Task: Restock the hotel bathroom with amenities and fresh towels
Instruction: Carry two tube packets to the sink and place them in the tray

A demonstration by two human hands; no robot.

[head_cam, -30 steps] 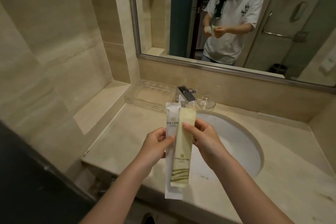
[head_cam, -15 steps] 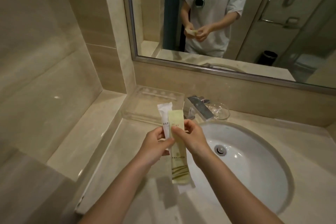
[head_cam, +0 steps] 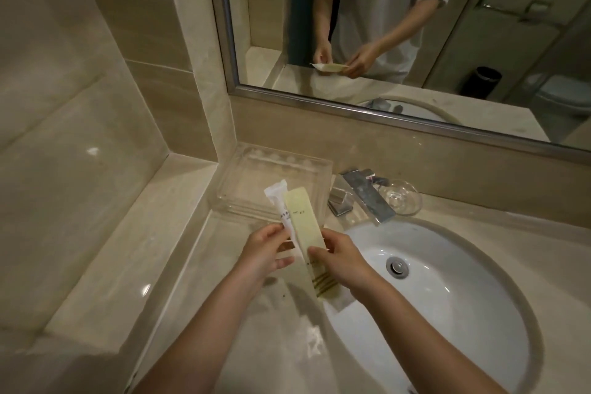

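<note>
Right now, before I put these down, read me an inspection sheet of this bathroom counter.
Surface: beige stone counter, glossy, a dark speck or two near the front.
Job's things: white sachet and pale green sachet overlap, green on top, held above the counter; clear tray in the back corner; towels, nothing seen.
Clutter: small glass dish beside the tap.
Grips: left hand pinches the white sachet; right hand pinches the pale green sachet.
Cables: nothing seen.
Surroundings: white basin with its drain showing; mirror above; tiled wall on the left.
</note>
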